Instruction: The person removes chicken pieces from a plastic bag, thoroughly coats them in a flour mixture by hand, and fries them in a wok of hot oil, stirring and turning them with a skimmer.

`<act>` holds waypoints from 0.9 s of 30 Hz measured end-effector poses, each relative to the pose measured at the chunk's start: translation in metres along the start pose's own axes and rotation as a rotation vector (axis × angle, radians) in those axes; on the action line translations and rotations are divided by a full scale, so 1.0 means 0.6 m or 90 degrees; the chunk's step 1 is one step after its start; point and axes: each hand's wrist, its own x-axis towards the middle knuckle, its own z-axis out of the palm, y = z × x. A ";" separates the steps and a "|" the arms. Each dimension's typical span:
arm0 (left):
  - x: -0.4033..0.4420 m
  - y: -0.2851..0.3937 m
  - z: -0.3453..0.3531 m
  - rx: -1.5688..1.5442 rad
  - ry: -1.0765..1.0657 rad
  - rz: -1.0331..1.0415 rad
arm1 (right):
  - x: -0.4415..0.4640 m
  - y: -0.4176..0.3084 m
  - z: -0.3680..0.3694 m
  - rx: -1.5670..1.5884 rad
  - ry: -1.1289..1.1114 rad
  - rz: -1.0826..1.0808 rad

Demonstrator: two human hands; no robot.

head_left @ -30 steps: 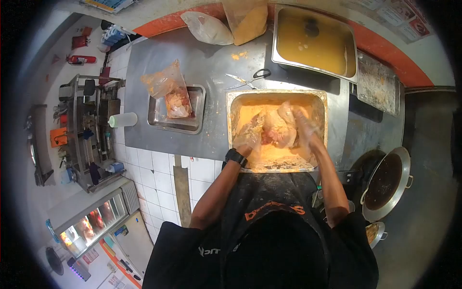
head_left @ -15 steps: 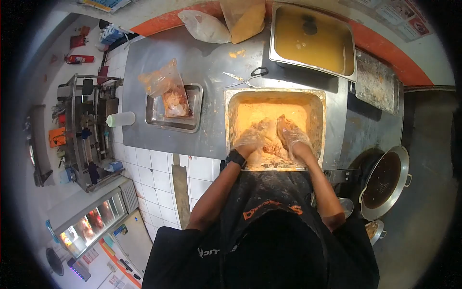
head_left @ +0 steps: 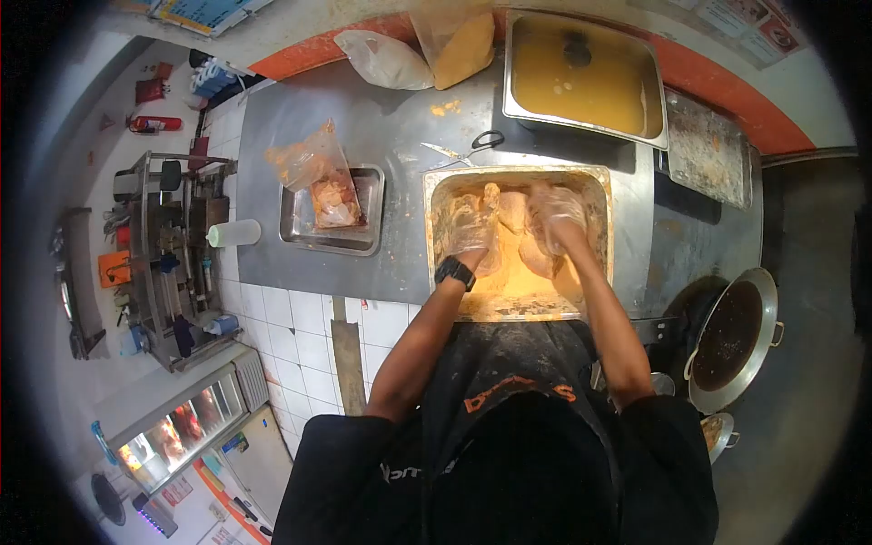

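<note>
Because both hands are working low inside the deep pan (head_left: 429,218), loose powder (head_left: 509,283) could be thrown over its rim if the movement is too brisk. The meat pieces (head_left: 538,256) lie in that pan among the powder, between and against the gloved hands. The left hand (head_left: 469,227) is beside a coated piece (head_left: 491,198), with its fingers partly hidden by glove and powder; whether they are clamped on it I cannot tell. The right hand (head_left: 560,216) is blurred over the pan's other side, touching or nearly touching the meat, and I cannot tell whether its fingers are together or apart. Slack, powdery gloves might let a piece slip, or a fold of plastic might catch under it. The watch (head_left: 454,272) is worn close above the left glove, so a deeper reach could dust it or drag it through the powder. The pan's near side is at the edge of the desk (head_left: 400,145), close to the apron (head_left: 509,350); a hard pull towards the body might shift it outwards. Just past the far rim lie open scissors (head_left: 448,152), which a careless sweep could knock or which could nick a glove. Farther off, a jolt to the second pan (head_left: 506,68) might slop its yellow liquid (head_left: 581,91) onto the metal
</note>
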 end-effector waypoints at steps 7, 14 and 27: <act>-0.036 -0.007 -0.008 -0.007 0.112 0.214 | -0.081 -0.191 -0.060 -0.250 -0.392 0.162; -0.117 0.030 -0.049 -0.081 -0.125 0.091 | -0.169 -0.151 -0.039 -0.085 -0.194 0.316; -0.041 -0.071 0.062 0.054 0.187 0.047 | -0.075 -0.135 -0.082 -0.041 -0.019 0.150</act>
